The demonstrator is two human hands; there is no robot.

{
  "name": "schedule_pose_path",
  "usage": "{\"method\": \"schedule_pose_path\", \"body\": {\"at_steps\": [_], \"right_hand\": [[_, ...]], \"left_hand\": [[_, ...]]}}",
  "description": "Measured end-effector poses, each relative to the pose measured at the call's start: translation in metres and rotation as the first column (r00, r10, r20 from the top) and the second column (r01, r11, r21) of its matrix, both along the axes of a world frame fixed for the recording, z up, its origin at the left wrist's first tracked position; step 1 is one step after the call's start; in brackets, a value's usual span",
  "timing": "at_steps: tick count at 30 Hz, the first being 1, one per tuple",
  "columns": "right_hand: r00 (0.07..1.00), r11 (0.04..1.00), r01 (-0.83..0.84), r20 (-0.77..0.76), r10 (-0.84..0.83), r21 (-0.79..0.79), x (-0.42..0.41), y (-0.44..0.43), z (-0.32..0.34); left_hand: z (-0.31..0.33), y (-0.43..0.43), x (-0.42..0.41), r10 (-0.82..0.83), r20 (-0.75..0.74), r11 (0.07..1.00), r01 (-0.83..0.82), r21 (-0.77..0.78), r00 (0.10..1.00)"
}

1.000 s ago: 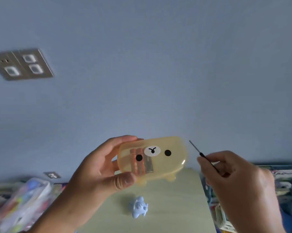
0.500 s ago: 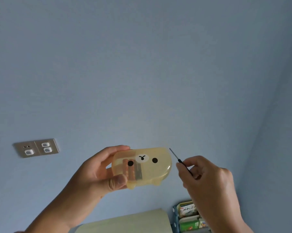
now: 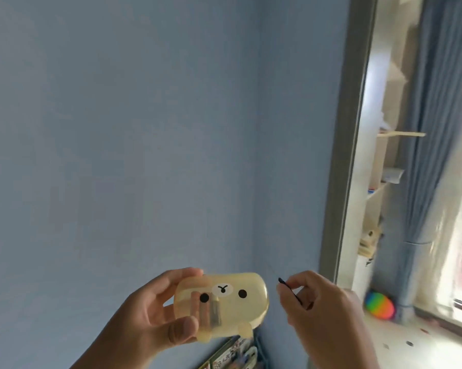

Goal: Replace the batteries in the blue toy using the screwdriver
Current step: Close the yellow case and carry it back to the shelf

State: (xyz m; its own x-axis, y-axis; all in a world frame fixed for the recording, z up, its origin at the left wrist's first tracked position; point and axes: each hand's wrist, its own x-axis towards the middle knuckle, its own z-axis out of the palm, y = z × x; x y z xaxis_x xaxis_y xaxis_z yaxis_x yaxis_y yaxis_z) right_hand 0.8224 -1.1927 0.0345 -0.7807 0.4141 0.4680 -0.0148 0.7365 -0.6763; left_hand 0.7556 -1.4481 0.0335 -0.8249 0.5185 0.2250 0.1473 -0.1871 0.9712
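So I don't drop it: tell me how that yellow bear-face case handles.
Probably light and stiff: the left hand holds the yellow case by thumb and fingertips alone. Its smooth rounded shell may slip.

Narrow open gap between yellow bear case [image 3: 224,302] and screwdriver [image 3: 289,291] tip. Air above both free, blue wall [image 3: 118,129] behind. Grey door frame [image 3: 341,155] right of right hand [image 3: 325,320]. Book rack [image 3: 232,354] beneath case.

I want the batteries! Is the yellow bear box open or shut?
Shut: the bear box, gripped by the left hand, shows no gap, and what is inside shows only through its cloudy plastic.
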Motion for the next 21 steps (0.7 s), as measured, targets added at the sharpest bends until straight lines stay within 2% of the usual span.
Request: {"method": "schedule_pose_path", "body": {"at_steps": [8, 13, 21], "right_hand": [[0.927, 0.929, 0.37, -0.056, -0.37, -0.012, 0.076, 0.148, 0.015], [0.848, 0.847, 0.529, -0.074, -0.525, 0.047, 0.114, 0.254, 0.02], [0.771, 0.766, 0.637, -0.068, -0.634, 0.08, 0.144, 0.384, 0.01]], "left_hand": [[0.019, 0.192, -0.002, -0.374, -0.02, 0.926, 0.375, 0.048, 0.927], [0.029, 0.307, 0.011, -0.471, -0.017, 0.878, 0.47, 0.086, 0.882], [0.022, 0.452, 0.011, -0.56, 0.044, 0.827, 0.555, 0.084, 0.828]]}}
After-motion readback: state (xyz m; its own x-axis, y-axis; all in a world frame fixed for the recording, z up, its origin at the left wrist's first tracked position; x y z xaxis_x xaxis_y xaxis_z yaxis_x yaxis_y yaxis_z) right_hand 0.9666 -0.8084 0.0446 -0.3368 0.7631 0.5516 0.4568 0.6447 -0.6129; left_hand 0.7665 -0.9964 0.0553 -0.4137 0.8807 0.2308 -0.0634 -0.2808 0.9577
